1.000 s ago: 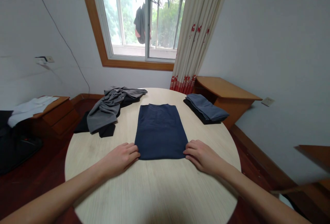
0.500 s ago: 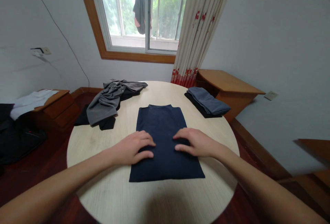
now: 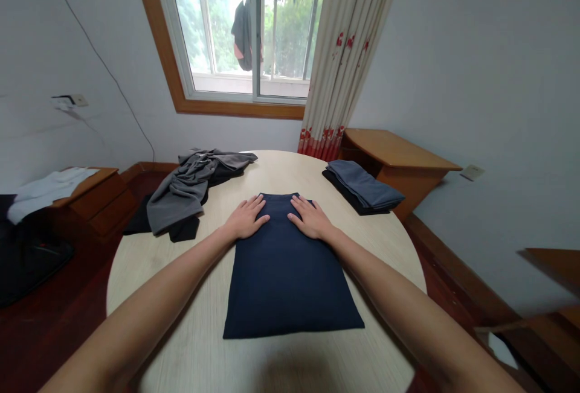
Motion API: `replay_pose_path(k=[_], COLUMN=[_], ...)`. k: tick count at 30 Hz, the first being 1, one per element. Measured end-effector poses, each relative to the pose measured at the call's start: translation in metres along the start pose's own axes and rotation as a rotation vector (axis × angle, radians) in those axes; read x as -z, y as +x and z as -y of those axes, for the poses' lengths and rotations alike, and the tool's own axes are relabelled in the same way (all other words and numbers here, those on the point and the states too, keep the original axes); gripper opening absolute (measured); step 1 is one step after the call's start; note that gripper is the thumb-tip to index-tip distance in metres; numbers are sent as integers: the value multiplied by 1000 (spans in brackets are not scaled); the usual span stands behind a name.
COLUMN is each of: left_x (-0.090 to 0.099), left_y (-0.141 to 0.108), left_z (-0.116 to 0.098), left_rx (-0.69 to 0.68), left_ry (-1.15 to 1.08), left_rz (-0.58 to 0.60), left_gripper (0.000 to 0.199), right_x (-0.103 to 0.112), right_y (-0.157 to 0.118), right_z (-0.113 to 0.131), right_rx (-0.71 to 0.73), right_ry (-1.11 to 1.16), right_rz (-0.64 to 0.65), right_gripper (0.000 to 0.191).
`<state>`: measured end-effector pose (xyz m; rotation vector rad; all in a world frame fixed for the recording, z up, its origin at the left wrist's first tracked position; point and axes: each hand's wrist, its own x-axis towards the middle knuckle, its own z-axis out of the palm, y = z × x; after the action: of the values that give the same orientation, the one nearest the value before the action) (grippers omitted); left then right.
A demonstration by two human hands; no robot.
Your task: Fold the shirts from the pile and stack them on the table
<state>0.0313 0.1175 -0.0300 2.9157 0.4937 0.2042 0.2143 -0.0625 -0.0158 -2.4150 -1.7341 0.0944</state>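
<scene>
A dark navy garment (image 3: 290, 284), folded into a flat panel, lies on the round pale wooden table (image 3: 181, 296). My left hand (image 3: 247, 217) rests flat on its far left corner, fingers spread and pointing away from me. On the far right corner lies my right hand (image 3: 310, 217), also flat with its fingers apart. Neither hand grips the cloth. Between the hands the far edge of the garment shows, with a slight raised collar-like strip.
Crumpled grey and black clothes (image 3: 181, 191) lie at the table's far left. A folded grey-blue and black stack (image 3: 365, 186) sits at the far right. Beyond are a wooden desk (image 3: 394, 148), a curtain (image 3: 347, 49) and a window. A low wooden cabinet (image 3: 97, 200) stands left.
Both hands have slid away from me, from the middle of the navy garment to its far edge, and their fingers have straightened. The view has shifted slightly.
</scene>
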Motion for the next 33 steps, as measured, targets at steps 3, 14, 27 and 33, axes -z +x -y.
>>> replay_pose_path(k=[3, 14, 27, 33], left_x=[2, 22, 33, 33], left_y=[0, 13, 19, 22], left_z=[19, 77, 87, 85], left_rx=[56, 187, 252, 216], left_ry=[-42, -300, -617, -526], left_rz=[-19, -223, -35, -39], left_gripper=[68, 35, 53, 44], right_x=[0, -8, -11, -10], right_y=[-1, 0, 1, 1], right_z=[-12, -42, -48, -47], right_rx=[-34, -236, -216, -209], right_ry=[31, 133, 123, 118], right_rz=[-4, -246, -226, -225], right_gripper=[66, 54, 54, 53])
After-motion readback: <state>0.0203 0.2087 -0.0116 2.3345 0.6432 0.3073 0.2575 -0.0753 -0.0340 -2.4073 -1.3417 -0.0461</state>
